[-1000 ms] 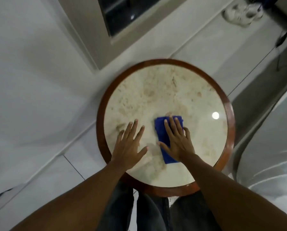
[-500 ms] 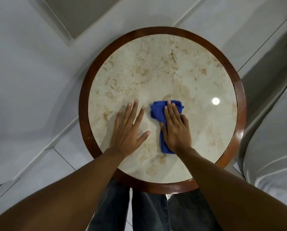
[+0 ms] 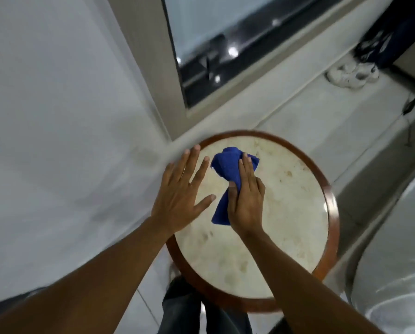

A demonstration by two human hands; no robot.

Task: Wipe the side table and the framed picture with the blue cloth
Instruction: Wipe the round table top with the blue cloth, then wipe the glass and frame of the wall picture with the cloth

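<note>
The round side table (image 3: 331, 208) has a cream marble top and a brown wooden rim. The blue cloth (image 3: 227, 168) lies bunched on its far left part. My right hand (image 3: 246, 198) presses flat on the cloth, thumb against its left edge. My left hand (image 3: 181, 191) rests open with fingers spread on the table's left edge, just beside the cloth. The framed picture (image 3: 225, 44) leans against the wall on the floor beyond the table, its dark glass reflecting lights.
A white wall fills the left. Pale floor tiles surround the table. A pair of white shoes (image 3: 350, 73) and dark fabric sit at the far right. White bedding (image 3: 399, 261) lies at the right edge. My legs are under the table's near side.
My right hand has pushed the cloth from the table's middle toward its far left edge, bunching it. The left hand slid out to the rim. The view tilted up, showing the picture again.
</note>
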